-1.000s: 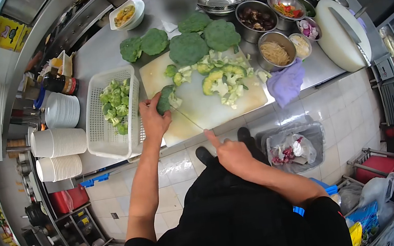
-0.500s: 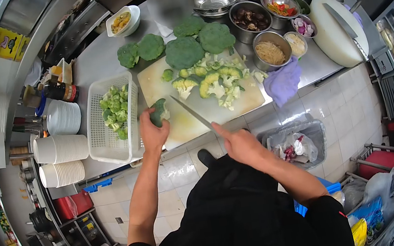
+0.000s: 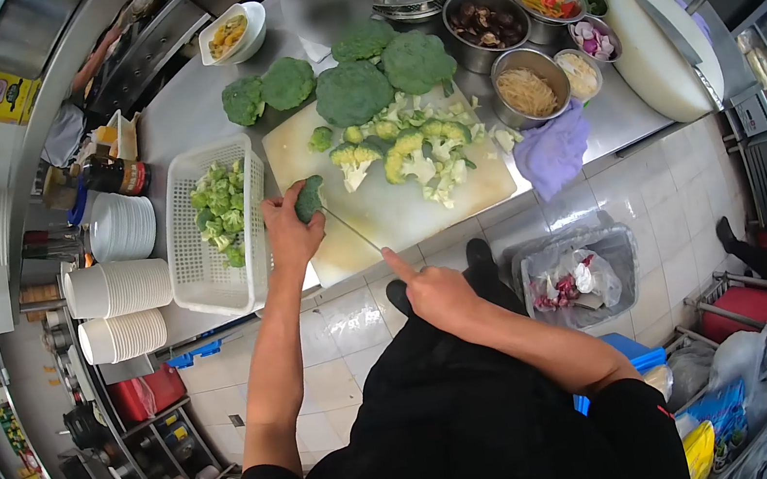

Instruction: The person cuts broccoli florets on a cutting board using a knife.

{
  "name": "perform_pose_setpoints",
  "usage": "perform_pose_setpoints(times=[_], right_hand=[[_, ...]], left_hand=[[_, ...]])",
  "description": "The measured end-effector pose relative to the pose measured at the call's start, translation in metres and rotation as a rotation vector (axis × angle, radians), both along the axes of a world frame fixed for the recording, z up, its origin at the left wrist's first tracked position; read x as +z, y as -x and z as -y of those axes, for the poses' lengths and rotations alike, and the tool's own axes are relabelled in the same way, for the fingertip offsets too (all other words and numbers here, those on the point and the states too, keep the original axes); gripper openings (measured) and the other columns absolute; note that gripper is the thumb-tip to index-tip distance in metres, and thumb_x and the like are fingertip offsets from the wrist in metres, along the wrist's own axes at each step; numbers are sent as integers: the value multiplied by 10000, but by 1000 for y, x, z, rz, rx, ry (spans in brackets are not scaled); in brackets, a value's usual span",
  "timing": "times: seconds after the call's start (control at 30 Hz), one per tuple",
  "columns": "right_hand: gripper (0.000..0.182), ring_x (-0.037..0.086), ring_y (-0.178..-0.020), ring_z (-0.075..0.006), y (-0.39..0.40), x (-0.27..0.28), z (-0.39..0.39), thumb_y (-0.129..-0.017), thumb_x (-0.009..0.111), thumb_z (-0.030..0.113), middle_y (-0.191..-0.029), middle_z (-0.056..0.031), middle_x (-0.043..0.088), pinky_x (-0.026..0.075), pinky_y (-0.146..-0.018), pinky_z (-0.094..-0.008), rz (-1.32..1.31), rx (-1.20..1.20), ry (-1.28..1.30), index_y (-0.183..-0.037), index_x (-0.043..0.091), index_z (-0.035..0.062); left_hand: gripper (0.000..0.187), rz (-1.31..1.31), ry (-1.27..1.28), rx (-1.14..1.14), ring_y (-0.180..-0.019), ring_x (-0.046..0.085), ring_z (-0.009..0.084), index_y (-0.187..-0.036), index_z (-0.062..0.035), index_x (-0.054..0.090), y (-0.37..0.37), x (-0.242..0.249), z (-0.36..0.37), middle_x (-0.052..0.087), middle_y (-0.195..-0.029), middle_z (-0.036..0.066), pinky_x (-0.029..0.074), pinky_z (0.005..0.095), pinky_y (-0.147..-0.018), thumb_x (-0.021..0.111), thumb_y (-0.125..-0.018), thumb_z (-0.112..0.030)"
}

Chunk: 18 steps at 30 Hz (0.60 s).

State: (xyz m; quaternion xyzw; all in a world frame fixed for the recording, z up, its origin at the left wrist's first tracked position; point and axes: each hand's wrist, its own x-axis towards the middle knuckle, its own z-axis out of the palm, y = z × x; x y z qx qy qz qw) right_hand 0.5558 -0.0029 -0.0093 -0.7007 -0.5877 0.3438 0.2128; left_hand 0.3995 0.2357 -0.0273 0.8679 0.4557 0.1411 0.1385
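My left hand (image 3: 292, 228) is closed on a broccoli floret (image 3: 309, 199) at the left edge of the white cutting board (image 3: 346, 250). My right hand (image 3: 438, 296) grips a knife (image 3: 355, 230), its handle hidden in the fist and its index finger along the back of the blade. The blade points up and left, its tip at the floret. Cut broccoli pieces (image 3: 413, 159) lie across the middle of the board. Behind them rest whole broccoli heads (image 3: 354, 99), some on the board and some on the steel counter.
A white basket (image 3: 259, 247) with cut florets stands left of the board. Steel bowls (image 3: 536, 125) of ingredients and a purple cloth (image 3: 552, 155) are at the right. A lined waste bin (image 3: 629, 274) sits on the floor. Another person's leg (image 3: 747, 242) shows at far right.
The floret in my left hand has moved slightly up and turned. My right hand has shifted left and down, bringing the blade to the floret. A person's leg has appeared at far right.
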Motion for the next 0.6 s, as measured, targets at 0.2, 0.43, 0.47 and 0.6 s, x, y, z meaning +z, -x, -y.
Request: perform_pose_setpoints(times=[0.2,0.43,0.47,0.6], right_hand=[[730,663,-678,-402,-12,0,-17,-870,563,75,-742,-225,671,535,-656,-531,-12,-18,72,-1565,343,113],[676,641,-679,-456,-37,20,4,-904,552,94,-746,-242,665,536,-681,-555,8,-6,-9,-1549,373,184],[678,641,-678,-456,-33,26,6,-902,553,91,-750,-242,667,537,-681,-556,-1,3,25,-1549,373,188],[692,645,-668,-445,-29,23,13,-895,559,82,-748,-226,669,538,-678,-555,-39,14,3,-1550,372,206]], left_hand=[[804,-46,64,-89,-1204,480,408,-1462,-167,530,-7,17,1,457,-1275,245,449,446,-1013,758,-694,-94],[654,247,142,42,-1285,484,410,-1341,-39,564,24,0,11,457,-1403,224,430,453,-1048,673,-700,34],[617,298,222,95,-1273,494,411,-1307,-23,573,26,-5,9,459,-1405,229,432,453,-1045,657,-700,51],[544,333,55,-87,-1219,483,404,-1213,-24,590,30,-9,5,466,-1312,217,436,452,-1030,631,-680,82]])
